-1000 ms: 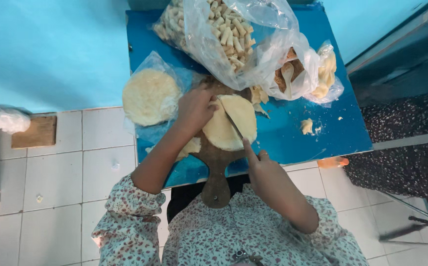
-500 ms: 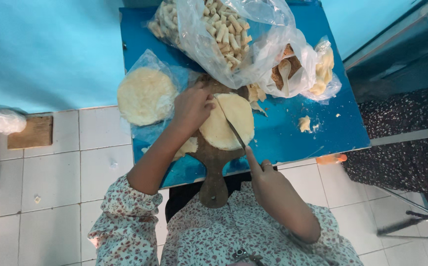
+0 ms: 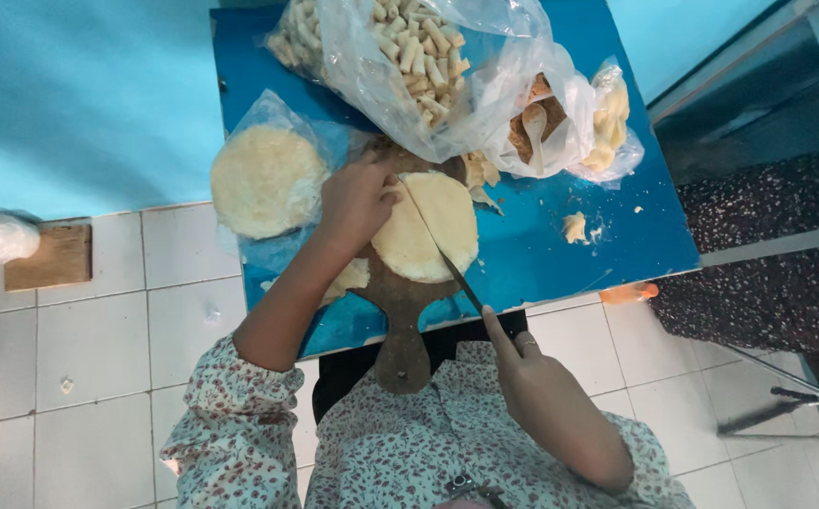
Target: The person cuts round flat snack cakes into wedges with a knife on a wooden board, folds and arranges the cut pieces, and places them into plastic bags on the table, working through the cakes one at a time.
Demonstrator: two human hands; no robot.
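The right hand grips a knife, forefinger along its spine. The blade's long axis runs diagonally up-left across the round flatbread, apparently cutting it. The left hand presses fingers flat on the flatbread's edge, on a wooden board atop the blue table.

The left hand reaches far forward on a bare, nearly straight arm, palm down with fingers curled and pressing flat, while the right hand stays close to the body, closed in a grip, pointer finger stretched out straight.
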